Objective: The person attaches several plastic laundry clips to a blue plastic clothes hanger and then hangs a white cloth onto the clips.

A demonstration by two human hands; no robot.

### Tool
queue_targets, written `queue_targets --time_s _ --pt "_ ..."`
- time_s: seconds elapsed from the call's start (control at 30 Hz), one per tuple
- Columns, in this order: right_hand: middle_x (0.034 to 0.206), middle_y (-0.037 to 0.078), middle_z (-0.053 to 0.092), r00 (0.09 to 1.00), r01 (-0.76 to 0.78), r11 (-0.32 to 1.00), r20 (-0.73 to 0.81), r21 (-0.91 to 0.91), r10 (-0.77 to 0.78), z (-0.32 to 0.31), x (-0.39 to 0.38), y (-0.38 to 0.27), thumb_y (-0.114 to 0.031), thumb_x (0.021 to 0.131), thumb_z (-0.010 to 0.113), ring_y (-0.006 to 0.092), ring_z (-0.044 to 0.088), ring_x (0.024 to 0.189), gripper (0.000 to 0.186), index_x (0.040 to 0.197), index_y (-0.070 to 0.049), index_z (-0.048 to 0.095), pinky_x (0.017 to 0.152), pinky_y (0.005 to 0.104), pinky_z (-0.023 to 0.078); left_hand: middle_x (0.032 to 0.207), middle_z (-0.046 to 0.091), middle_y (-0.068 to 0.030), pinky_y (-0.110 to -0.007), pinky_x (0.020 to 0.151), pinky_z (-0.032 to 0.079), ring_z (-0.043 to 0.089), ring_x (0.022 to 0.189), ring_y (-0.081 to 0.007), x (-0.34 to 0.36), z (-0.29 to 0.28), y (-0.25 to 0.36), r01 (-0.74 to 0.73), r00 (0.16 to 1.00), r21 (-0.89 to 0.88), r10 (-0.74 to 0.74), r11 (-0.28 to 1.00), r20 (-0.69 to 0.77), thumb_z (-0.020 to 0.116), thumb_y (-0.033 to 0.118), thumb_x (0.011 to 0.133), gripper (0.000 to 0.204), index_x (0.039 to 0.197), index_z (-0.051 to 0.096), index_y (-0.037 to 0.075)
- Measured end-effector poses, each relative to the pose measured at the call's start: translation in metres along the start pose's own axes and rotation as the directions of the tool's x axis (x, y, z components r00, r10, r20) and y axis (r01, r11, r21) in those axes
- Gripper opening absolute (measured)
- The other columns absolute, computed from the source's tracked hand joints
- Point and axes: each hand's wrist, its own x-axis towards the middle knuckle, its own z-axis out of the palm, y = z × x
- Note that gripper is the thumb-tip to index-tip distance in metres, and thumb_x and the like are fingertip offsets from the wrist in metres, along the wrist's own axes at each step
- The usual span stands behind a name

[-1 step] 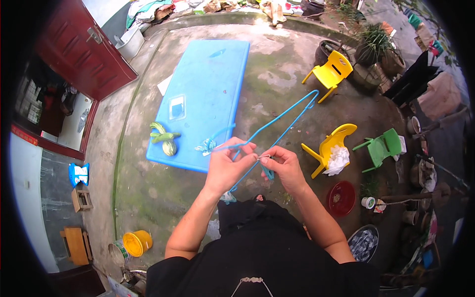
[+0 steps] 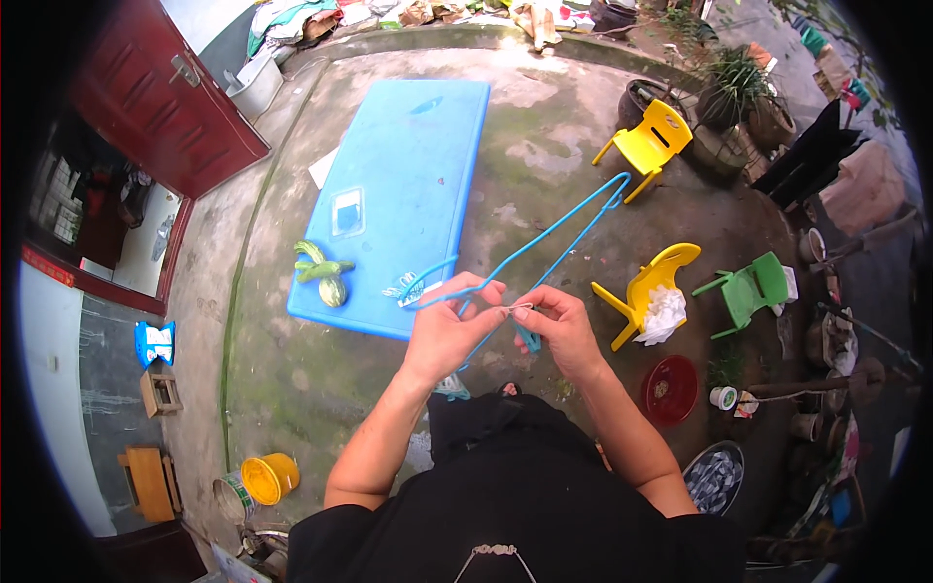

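Note:
In front of my body, my left hand (image 2: pixel 449 321) and my right hand (image 2: pixel 559 330) meet with thumbs and forefingers pinched. Between the fingertips runs a thin pale string (image 2: pixel 518 306), bent into a small loop at the right hand. A long blue wire clothes hanger (image 2: pixel 559 228) slants from my left hand up to the far right, its narrow end in the air. Just below the right fingers is a teal clip (image 2: pixel 528 338); whether the palm grips it is hidden. White and blue thin strands (image 2: pixel 406 287) show beside the left hand, over the table's near edge.
A blue table (image 2: pixel 408 165) carries striped green gourds (image 2: pixel 326 272) and a clear packet (image 2: pixel 348 212). To the right are yellow chairs (image 2: pixel 656 141), a green chair (image 2: pixel 753 291) and a red basin (image 2: pixel 671 389). A yellow bucket (image 2: pixel 270 477) stands at lower left.
The hanger's far end has shifted slightly up and to the right. My hands keep the same pinch, almost in place, and the strands by the left hand have shifted a little.

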Motion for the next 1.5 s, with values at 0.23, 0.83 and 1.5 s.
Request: queue_targets --time_s 0.23,0.83,1.5 --pt "0.089 0.004 0.061 0.99 0.11 0.992 0.093 -0.058 -0.105 -0.002 0.002 -0.021 -0.005 0.082 0.063 0.0099 0.057 0.069 0.015 0.096 -0.002 0.059 0.06 0.0221 0.046 0.074 0.062 0.0014 -0.019 0.045 0.03 0.035 0.052 0.0016 -0.002 0.002 -0.008 0.217 0.972 0.051 -0.22 0.975 0.084 0.068 0.004 0.074 0.017 0.091 0.064 0.004" --pt "0.104 0.006 0.05 0.928 0.373 0.928 -0.023 0.022 -0.372 -0.002 -0.024 -0.029 0.003 0.089 0.05 0.024 0.061 0.1 0.041 0.13 0.003 0.043 0.085 0.0327 0.053 0.086 0.063 -0.0025 -0.019 0.068 0.045 0.057 0.075 -0.0074 0.024 -0.001 0.014 0.259 0.948 -0.135 -0.225 0.956 0.225 0.066 0.006 0.082 0.012 0.092 0.062 0.001" --pt "0.098 0.01 0.046 0.844 0.496 0.713 0.081 -0.495 -0.53 -0.002 -0.019 -0.047 0.008 0.077 0.061 0.0181 0.059 0.088 0.037 0.113 0.0 0.055 0.076 0.0283 0.054 0.085 0.065 -0.0026 -0.016 0.05 0.031 0.049 0.064 -0.0028 0.026 -0.007 0.025 0.242 0.953 -0.159 -0.204 0.957 0.222 0.064 0.012 0.083 0.013 0.092 0.062 0.004"
